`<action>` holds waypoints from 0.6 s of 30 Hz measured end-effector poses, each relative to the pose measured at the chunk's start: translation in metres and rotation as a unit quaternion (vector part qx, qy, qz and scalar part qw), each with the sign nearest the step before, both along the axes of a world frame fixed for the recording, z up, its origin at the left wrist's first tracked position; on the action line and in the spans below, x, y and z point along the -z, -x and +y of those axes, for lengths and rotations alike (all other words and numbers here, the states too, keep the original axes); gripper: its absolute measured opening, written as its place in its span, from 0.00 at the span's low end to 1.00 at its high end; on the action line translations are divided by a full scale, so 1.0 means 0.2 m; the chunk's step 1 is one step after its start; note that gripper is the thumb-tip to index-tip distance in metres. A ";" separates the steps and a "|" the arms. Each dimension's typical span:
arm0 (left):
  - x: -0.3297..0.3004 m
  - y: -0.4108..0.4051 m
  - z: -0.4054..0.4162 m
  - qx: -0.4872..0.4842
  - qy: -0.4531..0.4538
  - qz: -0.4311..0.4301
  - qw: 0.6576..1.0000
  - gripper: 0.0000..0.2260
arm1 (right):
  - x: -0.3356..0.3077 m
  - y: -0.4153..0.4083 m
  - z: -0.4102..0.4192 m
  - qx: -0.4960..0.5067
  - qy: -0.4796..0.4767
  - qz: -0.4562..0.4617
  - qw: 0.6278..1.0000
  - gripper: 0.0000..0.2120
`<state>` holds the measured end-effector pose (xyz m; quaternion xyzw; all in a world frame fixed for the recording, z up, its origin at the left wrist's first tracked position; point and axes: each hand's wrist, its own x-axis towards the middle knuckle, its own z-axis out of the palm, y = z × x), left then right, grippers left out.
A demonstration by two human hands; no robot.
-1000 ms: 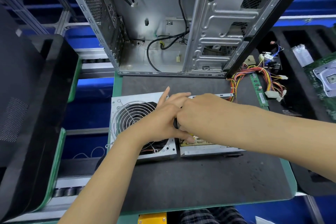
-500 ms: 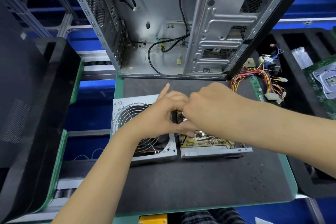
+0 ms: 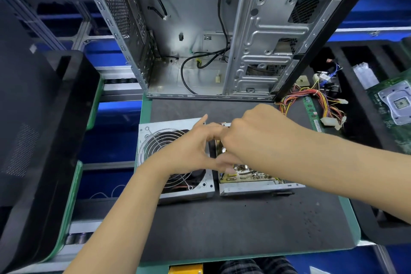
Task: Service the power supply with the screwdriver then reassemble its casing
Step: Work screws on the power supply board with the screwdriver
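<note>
1. The power supply lies opened in two halves on the dark mat of the table, near the middle of the view, just in front of an upright, stripped computer case.
2. The left half is the fan cover, a grey metal lid with a round wire grille facing up. The right half is the base tray, which holds a circuit board with small components. The two halves sit just beside each other with a narrow gap between them.
3. The left hand reaches over the fan cover with its forefinger stretched forward and the other fingers bent toward the gap; whether it pinches anything I cannot tell.
4. The right hand crosses in from the right above the base tray, fingers curled downward over the board's left end and meeting the left hand. What it grips, if anything, is hidden beneath it.
5. A bundle of coloured wires runs from behind the right hand to white connectors on the right.
6. A green memory stick lies at the mat's right edge, and a green motherboard rests in a black tray further right.
</note>
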<state>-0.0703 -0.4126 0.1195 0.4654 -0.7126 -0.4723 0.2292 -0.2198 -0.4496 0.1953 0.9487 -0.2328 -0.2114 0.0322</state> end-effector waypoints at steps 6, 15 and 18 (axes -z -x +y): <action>-0.03 -0.01 0.00 -0.008 0.013 -0.001 1.000 0.21 | 0.04 0.03 -0.04 0.011 -0.057 -0.036 0.998 0.13; -0.03 0.02 0.01 0.000 -0.036 0.022 0.999 0.20 | 0.01 0.07 -0.04 -0.023 -0.047 -0.101 0.994 0.14; -0.03 0.02 0.00 0.004 -0.009 0.005 1.000 0.19 | 0.01 0.06 -0.02 -0.029 -0.019 -0.082 0.996 0.34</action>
